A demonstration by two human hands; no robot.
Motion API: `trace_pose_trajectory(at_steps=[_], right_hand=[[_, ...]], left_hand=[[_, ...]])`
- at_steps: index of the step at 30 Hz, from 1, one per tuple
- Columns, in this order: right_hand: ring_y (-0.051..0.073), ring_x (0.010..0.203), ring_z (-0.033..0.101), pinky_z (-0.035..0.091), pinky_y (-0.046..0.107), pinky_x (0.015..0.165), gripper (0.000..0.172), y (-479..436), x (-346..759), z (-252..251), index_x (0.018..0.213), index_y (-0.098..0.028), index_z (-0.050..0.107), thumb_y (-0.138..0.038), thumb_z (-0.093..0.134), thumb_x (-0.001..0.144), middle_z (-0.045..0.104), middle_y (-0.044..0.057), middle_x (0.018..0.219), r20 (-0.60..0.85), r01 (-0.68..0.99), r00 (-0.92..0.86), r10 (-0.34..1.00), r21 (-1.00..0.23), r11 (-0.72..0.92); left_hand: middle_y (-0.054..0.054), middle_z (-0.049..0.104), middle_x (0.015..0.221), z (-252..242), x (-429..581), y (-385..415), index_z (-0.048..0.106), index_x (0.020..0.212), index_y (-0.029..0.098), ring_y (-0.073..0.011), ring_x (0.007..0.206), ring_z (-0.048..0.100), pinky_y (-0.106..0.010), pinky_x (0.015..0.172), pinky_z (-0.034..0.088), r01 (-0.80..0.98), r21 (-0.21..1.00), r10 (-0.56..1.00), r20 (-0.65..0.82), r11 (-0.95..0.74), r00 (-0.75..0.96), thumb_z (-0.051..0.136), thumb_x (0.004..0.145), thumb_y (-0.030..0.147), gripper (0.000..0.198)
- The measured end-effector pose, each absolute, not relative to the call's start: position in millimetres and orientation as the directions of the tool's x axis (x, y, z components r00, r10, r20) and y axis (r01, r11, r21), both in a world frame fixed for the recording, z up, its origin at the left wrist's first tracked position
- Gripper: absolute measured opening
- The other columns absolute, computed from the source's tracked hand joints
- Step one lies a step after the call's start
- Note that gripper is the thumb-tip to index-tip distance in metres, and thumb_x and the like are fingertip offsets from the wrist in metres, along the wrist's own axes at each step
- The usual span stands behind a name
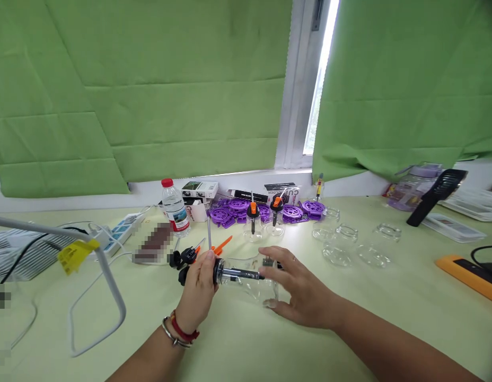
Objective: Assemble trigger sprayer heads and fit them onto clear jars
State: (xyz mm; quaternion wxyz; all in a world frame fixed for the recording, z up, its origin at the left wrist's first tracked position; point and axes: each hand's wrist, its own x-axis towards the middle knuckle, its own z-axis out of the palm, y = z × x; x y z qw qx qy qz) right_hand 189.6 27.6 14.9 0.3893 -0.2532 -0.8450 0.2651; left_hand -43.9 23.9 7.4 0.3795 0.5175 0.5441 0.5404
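A clear bottle (248, 286) with a black top and a dark tube inside lies on its side between my hands, base to the right. My left hand (200, 284) is closed around the black top, where a thin grey spout sticks up. My right hand (299, 289) holds the bottle's base, thumb below and fingers above. Left of the bottle lie black spout tops (184, 258) and an orange piece (222, 245). Behind it stand two clear bottles with black-and-orange tops, one left (253, 225) and one right (275, 223).
Several clear bottles without tops (338, 253) stand to the right. Purple wheel-shaped parts (238, 206) and boxes (200, 189) line the wall. A red-capped water bottle (175, 212), a power strip (124, 231) and a white bent frame (113, 289) are at left. A black slotted utensil (435, 196) leans at right.
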Motion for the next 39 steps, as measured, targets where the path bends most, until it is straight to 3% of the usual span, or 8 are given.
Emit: trace_pose_trajectory(at_steps=[5,8,12,16,20,24,32,39], right_hand=[[0.028,0.095,0.065,0.056,0.043,0.071,0.062,28.0,182.8,14.9,0.137,-0.022,0.032,-0.061,0.034,0.090,0.054,0.017,0.118,-0.044,0.155,-0.592,0.805,-0.986,0.060],[0.029,0.095,0.064,0.056,0.044,0.074,0.061,21.3,178.6,15.9,0.131,-0.017,0.042,-0.057,0.051,0.085,0.056,0.017,0.113,0.028,0.330,-0.543,0.839,-0.912,0.243],[0.032,0.118,0.048,0.042,0.052,0.098,0.056,15.6,180.8,13.0,0.128,-0.022,0.051,-0.026,0.071,0.075,0.054,0.014,0.121,0.672,0.528,-0.575,0.467,-0.132,0.839],[0.020,0.114,0.052,0.039,0.041,0.105,0.040,15.4,187.5,4.2,0.113,-0.035,0.060,-0.014,0.066,0.080,0.063,0.000,0.109,0.732,0.431,-0.681,0.027,0.370,0.823],[0.027,0.124,0.046,0.041,0.048,0.102,0.066,16.9,195.2,6.2,0.138,-0.034,0.039,-0.038,0.068,0.080,0.051,0.009,0.133,0.682,0.479,-0.526,0.508,-0.256,0.840],[0.025,0.102,0.063,0.055,0.038,0.078,0.071,17.4,197.6,12.3,0.144,-0.020,0.032,-0.049,0.059,0.084,0.056,0.016,0.125,0.056,0.422,-0.548,0.835,-0.843,0.334],[0.032,0.122,0.046,0.042,0.051,0.098,0.049,1.6,213.8,6.2,0.123,-0.024,0.056,-0.005,0.059,0.078,0.058,0.012,0.117,0.719,0.720,-0.509,0.473,0.055,0.692],[0.031,0.116,0.053,0.050,0.043,0.090,0.047,-20.2,298.1,-30.3,0.120,-0.025,0.051,-0.042,0.062,0.078,0.051,0.011,0.129,0.525,0.883,-0.016,0.851,-0.391,0.258]], left_hand=[[0.001,0.045,0.064,12.0,-45.6,19.0,0.048,0.068,0.020,-0.0142,0.062,0.042,-0.027,0.060,0.037,0.413,0.828,0.910,0.415,-0.378,0.000,0.038,0.091,0.050,0.039],[0.001,0.044,0.063,13.5,-43.2,20.1,0.047,0.065,0.020,-0.0141,0.061,0.042,-0.027,0.059,0.037,0.423,0.830,0.921,0.388,-0.364,0.031,0.039,0.090,0.048,0.038],[0.004,0.039,0.055,13.1,-34.7,22.7,0.044,0.064,0.021,-0.0106,0.046,0.037,-0.025,0.044,0.030,0.238,0.969,0.992,0.094,-0.071,-0.086,0.035,0.088,0.059,0.046],[0.007,0.029,0.046,13.0,-29.8,20.8,0.043,0.063,0.022,-0.0095,0.037,0.029,-0.025,0.037,0.024,0.126,0.987,0.994,-0.091,0.098,-0.058,0.034,0.086,0.064,0.049],[0.003,0.042,0.055,12.6,-34.5,15.0,0.044,0.066,0.021,-0.0120,0.049,0.040,-0.026,0.047,0.033,0.339,0.921,0.974,0.223,-0.192,-0.052,0.034,0.090,0.054,0.043],[0.003,0.044,0.059,9.5,-38.2,10.3,0.046,0.069,0.021,-0.0130,0.055,0.040,-0.027,0.054,0.033,0.516,0.729,0.885,0.439,-0.450,0.152,0.039,0.091,0.045,0.034],[0.004,0.036,0.047,11.0,-35.8,22.2,0.038,0.058,0.022,-0.0114,0.042,0.035,-0.027,0.043,0.029,0.246,0.969,0.986,0.058,-0.017,-0.159,0.033,0.088,0.061,0.049],[0.004,0.040,0.048,9.0,-39.0,22.9,0.044,0.063,0.022,-0.0118,0.044,0.038,-0.026,0.045,0.032,0.220,0.974,0.988,0.089,-0.060,-0.126,0.038,0.087,0.062,0.047]])
